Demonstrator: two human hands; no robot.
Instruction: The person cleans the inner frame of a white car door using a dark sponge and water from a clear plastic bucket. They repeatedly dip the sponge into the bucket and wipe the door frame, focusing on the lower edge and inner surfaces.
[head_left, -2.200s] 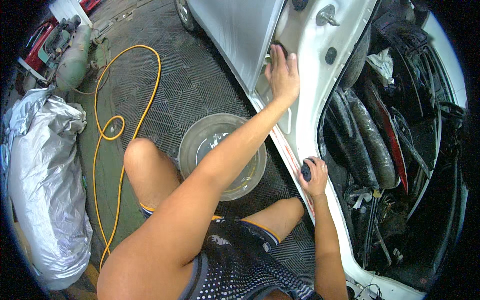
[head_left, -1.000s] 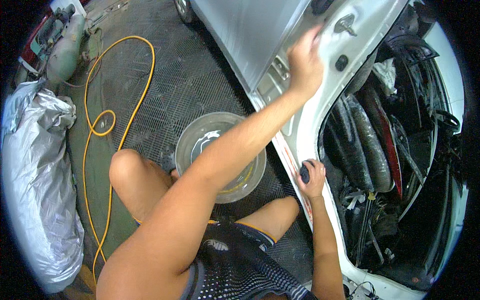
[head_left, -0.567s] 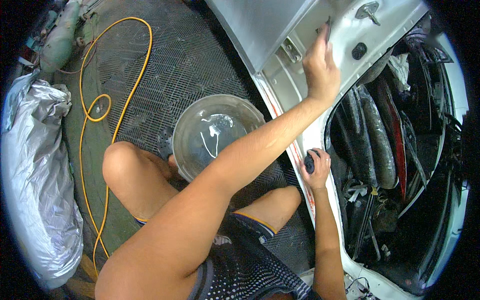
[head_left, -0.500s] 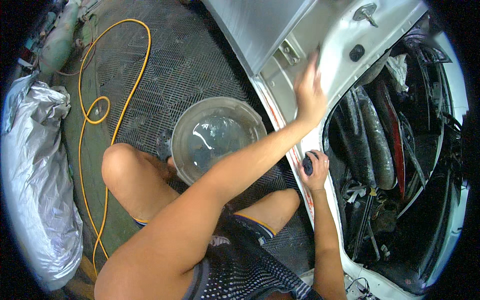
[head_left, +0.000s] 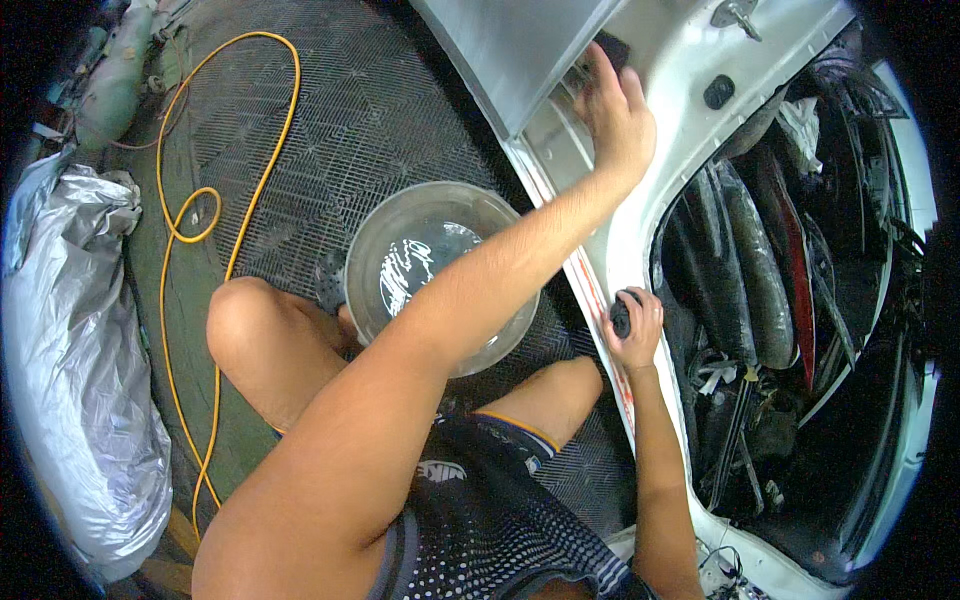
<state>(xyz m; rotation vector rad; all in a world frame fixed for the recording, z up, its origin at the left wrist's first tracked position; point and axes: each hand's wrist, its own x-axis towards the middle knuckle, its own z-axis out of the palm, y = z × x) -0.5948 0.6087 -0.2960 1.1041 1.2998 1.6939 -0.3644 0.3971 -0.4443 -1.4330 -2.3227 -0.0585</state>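
Observation:
My left hand (head_left: 622, 130) reaches across to the white car-body panel (head_left: 690, 60) beside the grey door (head_left: 520, 60). Its fingers are curled around a dark flat pad (head_left: 613, 47), seen only in part against the panel. Lower down, my right hand (head_left: 636, 335) grips a black, rounded sponge-like lump (head_left: 621, 314) and rests on the white door sill (head_left: 632, 275). Beneath my left forearm stands a clear, round tub (head_left: 365, 235) with water in it, between my bent legs.
A yellow hose (head_left: 285, 130) loops over the black grid mat (head_left: 360, 110) on the left. Silver sheeting (head_left: 85, 380) covers something long at the far left. On the right, the car's interior holds several dark and red trim parts (head_left: 790, 270).
My left hand has moved up the panel toward the door, carrying the dark pad. My right hand stays in nearly the same place on the sill. The reflections on the water have shifted.

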